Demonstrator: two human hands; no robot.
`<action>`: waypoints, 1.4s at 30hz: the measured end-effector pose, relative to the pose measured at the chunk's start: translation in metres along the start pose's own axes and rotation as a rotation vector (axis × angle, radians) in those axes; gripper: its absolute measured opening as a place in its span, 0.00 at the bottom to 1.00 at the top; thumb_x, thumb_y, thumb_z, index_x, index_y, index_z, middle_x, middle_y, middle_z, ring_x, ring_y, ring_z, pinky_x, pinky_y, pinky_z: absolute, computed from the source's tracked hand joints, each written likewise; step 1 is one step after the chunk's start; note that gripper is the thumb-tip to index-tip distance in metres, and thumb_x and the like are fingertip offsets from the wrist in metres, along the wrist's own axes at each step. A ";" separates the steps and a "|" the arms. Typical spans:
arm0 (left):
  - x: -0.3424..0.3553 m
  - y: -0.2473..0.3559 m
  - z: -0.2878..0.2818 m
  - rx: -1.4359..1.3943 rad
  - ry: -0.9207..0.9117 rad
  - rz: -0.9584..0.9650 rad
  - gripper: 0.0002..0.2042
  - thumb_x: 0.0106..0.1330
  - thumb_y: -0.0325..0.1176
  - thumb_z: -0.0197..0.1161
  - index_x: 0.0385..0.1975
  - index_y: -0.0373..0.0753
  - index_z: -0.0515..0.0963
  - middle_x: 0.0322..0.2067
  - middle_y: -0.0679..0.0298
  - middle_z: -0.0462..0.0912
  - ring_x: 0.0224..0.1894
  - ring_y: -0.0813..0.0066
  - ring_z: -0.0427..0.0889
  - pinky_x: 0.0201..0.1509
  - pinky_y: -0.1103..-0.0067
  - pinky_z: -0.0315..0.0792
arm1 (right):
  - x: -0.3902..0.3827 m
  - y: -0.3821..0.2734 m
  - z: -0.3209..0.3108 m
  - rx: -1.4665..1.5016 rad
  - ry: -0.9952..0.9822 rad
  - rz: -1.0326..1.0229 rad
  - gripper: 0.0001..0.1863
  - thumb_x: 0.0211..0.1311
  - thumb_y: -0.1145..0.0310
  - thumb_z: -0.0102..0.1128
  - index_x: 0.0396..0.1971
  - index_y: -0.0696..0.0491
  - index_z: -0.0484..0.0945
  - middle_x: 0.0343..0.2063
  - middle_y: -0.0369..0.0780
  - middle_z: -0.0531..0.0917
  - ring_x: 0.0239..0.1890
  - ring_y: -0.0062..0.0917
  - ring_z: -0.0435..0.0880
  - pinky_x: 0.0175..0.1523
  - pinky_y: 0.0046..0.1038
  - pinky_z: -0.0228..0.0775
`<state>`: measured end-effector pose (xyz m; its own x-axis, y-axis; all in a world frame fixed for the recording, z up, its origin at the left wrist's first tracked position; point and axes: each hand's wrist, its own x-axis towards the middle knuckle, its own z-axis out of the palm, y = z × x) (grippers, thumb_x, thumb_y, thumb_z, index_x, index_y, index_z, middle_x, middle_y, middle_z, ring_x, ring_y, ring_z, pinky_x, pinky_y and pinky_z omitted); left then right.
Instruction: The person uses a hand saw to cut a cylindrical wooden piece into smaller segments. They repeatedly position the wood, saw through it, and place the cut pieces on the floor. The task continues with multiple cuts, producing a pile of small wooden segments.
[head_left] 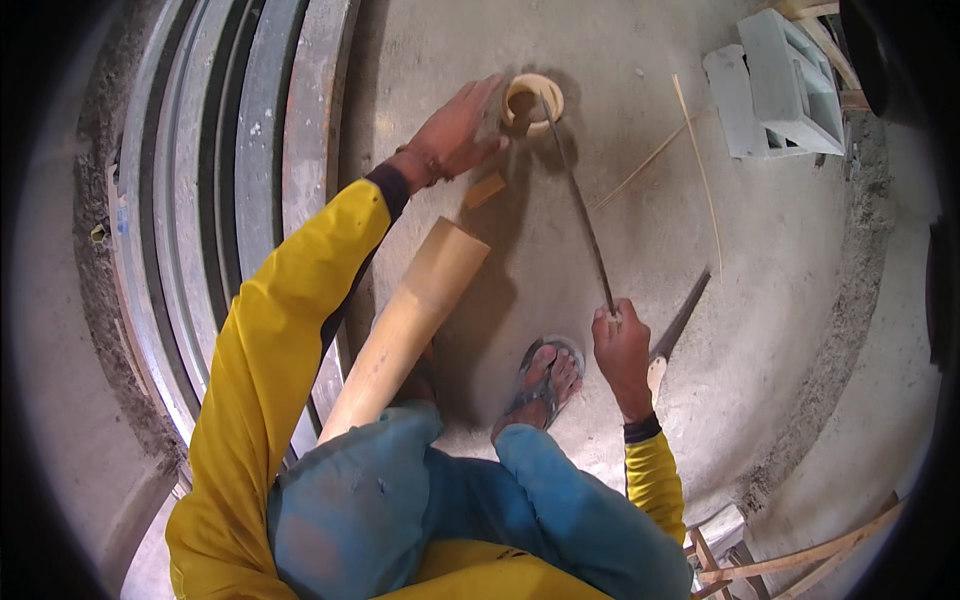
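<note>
My right hand is closed around the near end of a long, thin dark rod. The rod's far end reaches the short pale bamboo ring standing on the concrete. Beside that ring, on its left, my left hand has its fingers apart and grips nothing; I cannot tell whether the fingertips touch the rim. A thick bamboo pole slants up from by my left knee. Between its cut end and my left hand lies a small rectangular bamboo piece.
Long grey metal beams run along the left. A dark blade with a pale handle lies by my right hand. Two thin strips are on the concrete floor. Grey hollow blocks stand far right, and wooden sticks lie near right.
</note>
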<state>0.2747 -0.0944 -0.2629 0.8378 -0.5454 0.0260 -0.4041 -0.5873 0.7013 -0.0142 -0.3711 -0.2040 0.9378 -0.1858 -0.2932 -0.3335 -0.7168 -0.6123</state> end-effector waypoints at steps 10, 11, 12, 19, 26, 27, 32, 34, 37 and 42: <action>0.001 0.030 -0.011 -0.057 0.176 -0.020 0.51 0.59 0.35 0.76 0.80 0.42 0.49 0.69 0.48 0.70 0.57 0.57 0.83 0.64 0.65 0.77 | 0.001 -0.009 -0.005 0.008 -0.022 0.064 0.10 0.71 0.66 0.61 0.41 0.58 0.77 0.27 0.54 0.85 0.34 0.54 0.87 0.36 0.42 0.77; -0.003 0.015 -0.001 -0.004 0.166 -0.015 0.52 0.59 0.36 0.76 0.80 0.42 0.48 0.69 0.48 0.70 0.57 0.57 0.83 0.64 0.65 0.77 | 0.000 -0.006 -0.003 -0.021 -0.019 0.054 0.10 0.71 0.66 0.61 0.41 0.58 0.77 0.27 0.54 0.85 0.34 0.54 0.87 0.36 0.42 0.77; -0.006 0.011 0.001 0.046 0.143 -0.013 0.53 0.58 0.37 0.77 0.80 0.42 0.47 0.69 0.48 0.70 0.58 0.57 0.82 0.64 0.65 0.77 | -0.002 -0.007 -0.002 -0.047 -0.022 0.056 0.10 0.71 0.66 0.61 0.41 0.58 0.77 0.27 0.54 0.85 0.34 0.54 0.87 0.36 0.42 0.77; -0.004 0.020 -0.007 -0.164 0.241 0.047 0.51 0.58 0.33 0.73 0.80 0.40 0.47 0.68 0.50 0.70 0.59 0.56 0.80 0.65 0.64 0.75 | -0.008 -0.023 -0.008 0.134 0.073 0.031 0.09 0.71 0.67 0.61 0.40 0.58 0.76 0.27 0.53 0.85 0.33 0.53 0.87 0.35 0.42 0.77; -0.010 0.010 -0.001 -0.112 0.204 0.006 0.48 0.58 0.30 0.68 0.78 0.38 0.49 0.66 0.51 0.70 0.59 0.56 0.78 0.64 0.65 0.76 | 0.002 -0.010 -0.002 -0.016 0.000 0.043 0.09 0.71 0.67 0.61 0.40 0.58 0.76 0.27 0.53 0.85 0.33 0.53 0.87 0.34 0.41 0.76; -0.013 0.010 0.000 -0.136 0.186 -0.014 0.47 0.58 0.30 0.68 0.78 0.38 0.49 0.66 0.51 0.70 0.59 0.56 0.78 0.64 0.65 0.76 | 0.001 -0.013 -0.004 -0.004 -0.005 0.064 0.09 0.71 0.67 0.61 0.40 0.58 0.76 0.27 0.53 0.85 0.33 0.53 0.87 0.34 0.41 0.76; -0.011 0.005 -0.003 -0.157 0.311 0.001 0.45 0.59 0.26 0.64 0.79 0.42 0.52 0.68 0.51 0.71 0.58 0.58 0.80 0.63 0.66 0.77 | -0.006 -0.022 -0.009 0.113 0.073 0.087 0.10 0.72 0.66 0.61 0.42 0.58 0.77 0.28 0.54 0.85 0.34 0.56 0.86 0.35 0.42 0.77; -0.011 0.004 -0.002 -0.143 0.329 0.004 0.43 0.60 0.26 0.63 0.79 0.42 0.52 0.67 0.51 0.71 0.58 0.58 0.80 0.62 0.66 0.77 | -0.001 -0.011 -0.003 0.021 0.035 0.055 0.11 0.72 0.66 0.60 0.42 0.59 0.77 0.28 0.55 0.85 0.34 0.57 0.86 0.35 0.43 0.77; -0.006 0.003 -0.005 -0.118 0.322 -0.018 0.41 0.62 0.27 0.62 0.78 0.41 0.54 0.66 0.51 0.72 0.57 0.58 0.80 0.62 0.65 0.77 | 0.005 0.003 0.005 -0.044 -0.060 0.110 0.13 0.72 0.64 0.62 0.41 0.60 0.77 0.28 0.56 0.85 0.35 0.57 0.87 0.35 0.45 0.77; -0.008 0.014 0.001 -0.046 0.175 0.016 0.37 0.65 0.37 0.67 0.74 0.40 0.61 0.63 0.49 0.72 0.58 0.52 0.78 0.64 0.65 0.75 | 0.004 0.005 0.003 -0.042 -0.047 0.104 0.12 0.71 0.64 0.63 0.41 0.59 0.78 0.28 0.55 0.86 0.35 0.55 0.87 0.36 0.45 0.77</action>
<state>0.2622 -0.0990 -0.2545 0.8840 -0.4401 0.1579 -0.4041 -0.5493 0.7314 -0.0127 -0.3736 -0.2108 0.8923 -0.2296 -0.3886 -0.4237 -0.7228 -0.5459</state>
